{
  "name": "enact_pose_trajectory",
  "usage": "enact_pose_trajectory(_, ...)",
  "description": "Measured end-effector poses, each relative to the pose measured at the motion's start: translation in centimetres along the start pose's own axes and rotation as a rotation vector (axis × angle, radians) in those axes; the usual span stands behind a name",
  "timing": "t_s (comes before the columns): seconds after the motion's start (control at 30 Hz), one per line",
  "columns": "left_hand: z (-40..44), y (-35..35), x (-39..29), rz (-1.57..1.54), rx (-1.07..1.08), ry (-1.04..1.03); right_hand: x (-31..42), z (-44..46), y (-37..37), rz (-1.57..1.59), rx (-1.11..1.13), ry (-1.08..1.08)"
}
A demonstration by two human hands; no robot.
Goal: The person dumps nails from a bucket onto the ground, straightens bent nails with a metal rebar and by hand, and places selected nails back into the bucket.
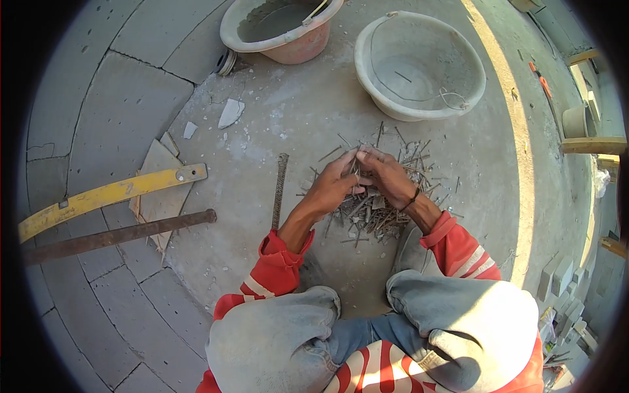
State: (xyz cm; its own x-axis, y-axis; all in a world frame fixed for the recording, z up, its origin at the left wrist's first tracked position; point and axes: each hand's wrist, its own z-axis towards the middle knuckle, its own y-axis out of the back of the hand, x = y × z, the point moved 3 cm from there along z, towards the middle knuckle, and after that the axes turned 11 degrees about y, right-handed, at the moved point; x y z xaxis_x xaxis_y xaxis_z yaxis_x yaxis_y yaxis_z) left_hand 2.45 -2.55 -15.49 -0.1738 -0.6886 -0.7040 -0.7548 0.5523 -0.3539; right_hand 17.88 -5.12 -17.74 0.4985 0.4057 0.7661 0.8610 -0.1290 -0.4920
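My left hand (335, 186) and my right hand (388, 177) meet above a pile of rusty nails (386, 221) mixed with small chips of debris on the concrete floor. The fingers of both hands are closed in a pinch, with the fingertips nearly touching. Something thin seems to be between them, but it is too small to name. Left of my left forearm lies a short ribbed steel bar (280, 190). Loose nails are scattered around the pile, close to my shoes.
A pale tub (419, 110) stands ahead, beside a reddish bucket (298, 49) holding grey material. At left, a yellow level (124, 190) and a rusty pipe (124, 234) lie across broken board pieces (159, 171) by a block wall (131, 92). Block offcuts (562, 275) lie at right.
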Motion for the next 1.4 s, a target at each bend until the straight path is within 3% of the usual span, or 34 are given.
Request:
enact_pose_trajectory(0.07, 0.1, -0.3, 0.5, 0.06, -0.063, -0.043, -1.3, 0.5, 1.2, -0.18, -0.029, 0.097)
enact_pose_trajectory(0.3, 0.6, -0.3, 0.1, 0.047, -0.175, -0.004, -0.5, 0.1, 1.9, -0.16, -0.184, 0.123)
enact_pose_trajectory(0.47, -0.3, -0.5, -0.6, -0.015, -0.323, -0.024, 0.1, 0.2, 2.8, 0.016, -0.218, 0.142)
enact_pose_trajectory(0.77, -0.1, 0.5, 0.2, -0.053, -0.339, -0.021, 1.6, -0.6, 2.6, 0.397, -0.074, -0.028)
enact_pose_trajectory(0.9, 0.0, 1.3, 0.3, -0.053, -0.334, -0.019, 4.2, -2.3, 1.5, 0.348, -0.096, -0.07)
enact_pose_trajectory(0.97, -0.4, 1.4, 0.1, -0.082, -0.398, 0.029, 7.4, -4.0, 0.0, 0.207, 0.229, 0.051)
enact_pose_trajectory(1.13, 0.7, 3.0, 2.2, -0.045, -0.441, 0.013, 21.9, -3.6, -1.9, -0.609, 0.129, 0.673)
enact_pose_trajectory(1.2, 0.6, 2.9, 2.1, -0.025, -0.441, -0.015, 23.8, -1.0, 0.6, -0.747, 0.059, 0.773)
enact_pose_trajectory(1.27, 0.5, 2.8, 1.4, -0.05, -0.462, -0.03, 24.2, 0.2, 2.5, -1.831, -0.459, 1.271)
enact_pose_trajectory(1.3, 0.2, 2.9, 0.9, -0.055, -0.472, -0.031, 23.6, -0.9, 0.6, -1.748, -0.456, 1.475)
enact_pose_trajectory(1.33, 0.0, 2.9, 0.1, -0.057, -0.449, -0.056, 22.3, -1.9, -0.7, -1.742, -0.442, 1.48)
enact_pose_trajectory(1.4, -0.6, 2.6, -1.3, -0.066, -0.435, -0.08, 19.1, -3.4, -1.8, -1.336, -0.3, 1.163)
